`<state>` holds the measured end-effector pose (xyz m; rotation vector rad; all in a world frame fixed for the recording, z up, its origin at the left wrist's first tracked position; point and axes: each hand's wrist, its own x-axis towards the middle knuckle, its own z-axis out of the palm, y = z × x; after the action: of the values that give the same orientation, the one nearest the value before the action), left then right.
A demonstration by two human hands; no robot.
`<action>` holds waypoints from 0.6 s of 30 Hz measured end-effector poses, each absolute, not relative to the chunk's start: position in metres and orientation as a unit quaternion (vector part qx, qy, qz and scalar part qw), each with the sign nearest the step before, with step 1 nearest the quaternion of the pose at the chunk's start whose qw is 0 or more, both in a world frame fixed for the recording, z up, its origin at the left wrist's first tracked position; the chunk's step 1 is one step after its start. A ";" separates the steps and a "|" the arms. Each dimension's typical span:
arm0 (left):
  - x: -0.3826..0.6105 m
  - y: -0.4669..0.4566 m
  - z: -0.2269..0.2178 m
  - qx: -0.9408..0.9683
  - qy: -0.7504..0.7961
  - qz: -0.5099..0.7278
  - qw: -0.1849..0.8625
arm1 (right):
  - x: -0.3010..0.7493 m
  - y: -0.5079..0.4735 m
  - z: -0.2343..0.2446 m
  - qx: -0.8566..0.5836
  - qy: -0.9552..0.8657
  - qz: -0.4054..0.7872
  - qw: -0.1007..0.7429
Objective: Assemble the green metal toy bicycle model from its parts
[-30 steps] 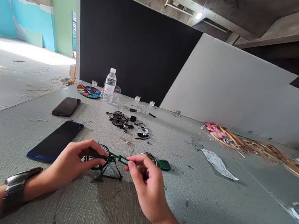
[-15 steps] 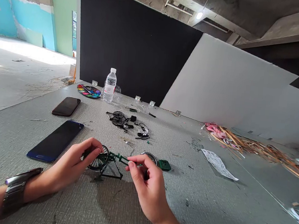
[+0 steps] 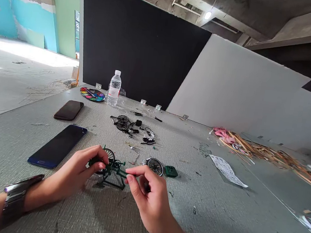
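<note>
A dark green model bicycle frame point(image 3: 115, 183) with a spoked wheel at its left lies between my hands, close to the tabletop. My left hand point(image 3: 79, 171) is closed in a pinch at the wheel end, its fingertips on a green part of the model. Thumb and forefinger of my right hand point(image 3: 149, 195) pinch a slim green bar-like piece point(image 3: 123, 172) at the frame's right side. Whether that piece is joined to the frame I cannot tell. Just beyond my right hand lie a loose spoked wheel point(image 3: 155, 166) and a green box-shaped piece point(image 3: 171, 171).
Black bicycle model parts point(image 3: 123, 122) lie farther back. At left are a large phone point(image 3: 57, 147) and a smaller phone point(image 3: 68, 110). A water bottle point(image 3: 114, 90) stands by a paint palette point(image 3: 92, 94). Rightward lie a printed sheet point(image 3: 227, 170) and wood strips point(image 3: 268, 158).
The green piece in my right hand has shifted left and slightly down, nearer the frame. More of the loose wheel shows behind that hand. My left hand has turned slightly, still pinching.
</note>
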<state>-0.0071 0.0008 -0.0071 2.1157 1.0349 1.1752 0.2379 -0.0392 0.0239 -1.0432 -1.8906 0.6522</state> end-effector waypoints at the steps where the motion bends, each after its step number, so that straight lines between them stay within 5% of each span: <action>1: -0.006 0.000 -0.005 0.780 0.377 0.431 0.251 | 0.238 -0.039 0.023 -0.418 -0.760 0.256 0.426; 18: -0.002 -0.014 0.008 0.818 0.346 0.390 0.243 | 0.241 -0.039 0.024 -0.438 -0.752 0.186 0.456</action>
<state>-0.0022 -0.0138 0.0084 2.2364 0.9459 1.0651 0.2405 -0.0388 0.0236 -1.0804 -1.8556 0.4579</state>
